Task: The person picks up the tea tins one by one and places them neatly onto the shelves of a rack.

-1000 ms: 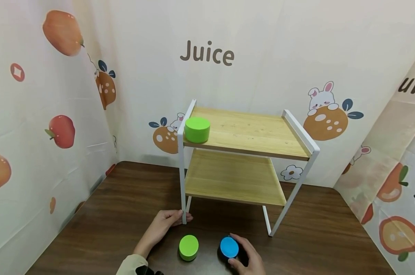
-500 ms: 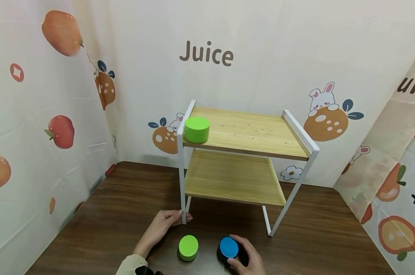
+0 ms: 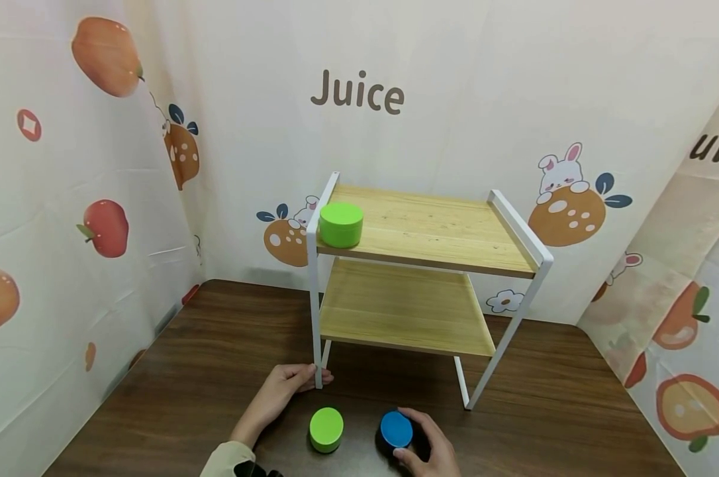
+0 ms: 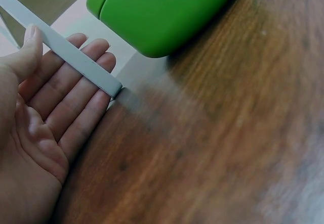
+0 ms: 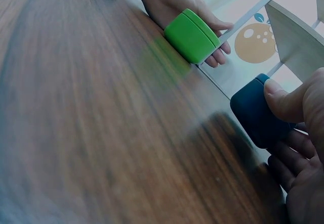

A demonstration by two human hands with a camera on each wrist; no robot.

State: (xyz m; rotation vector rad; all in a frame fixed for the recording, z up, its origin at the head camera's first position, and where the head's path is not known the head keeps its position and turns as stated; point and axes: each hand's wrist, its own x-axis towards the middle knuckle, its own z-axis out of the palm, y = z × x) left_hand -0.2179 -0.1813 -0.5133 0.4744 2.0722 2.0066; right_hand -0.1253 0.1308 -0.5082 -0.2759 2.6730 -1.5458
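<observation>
My left hand [image 3: 285, 391] is at the front left leg of a two-tier shelf rack [image 3: 425, 228], thumb on one side of the white leg [image 4: 76, 57] and fingers behind it. My right hand [image 3: 431, 447] holds a small blue round lidded box [image 3: 396, 429] on the table, thumb and fingers at its sides; in the right wrist view the blue box [image 5: 260, 110] looks dark. Between the hands stands a small green round lidded box [image 3: 326, 429], also large in the left wrist view as a green box [image 4: 167, 11]. A bigger green round box [image 3: 341, 225] sits on the top shelf's left front corner.
The rack stands on a dark wood-grain table [image 3: 187, 391], with a bare lower shelf [image 3: 407, 308] under the top one. A white fruit-print curtain [image 3: 443, 99] hangs behind and along both sides.
</observation>
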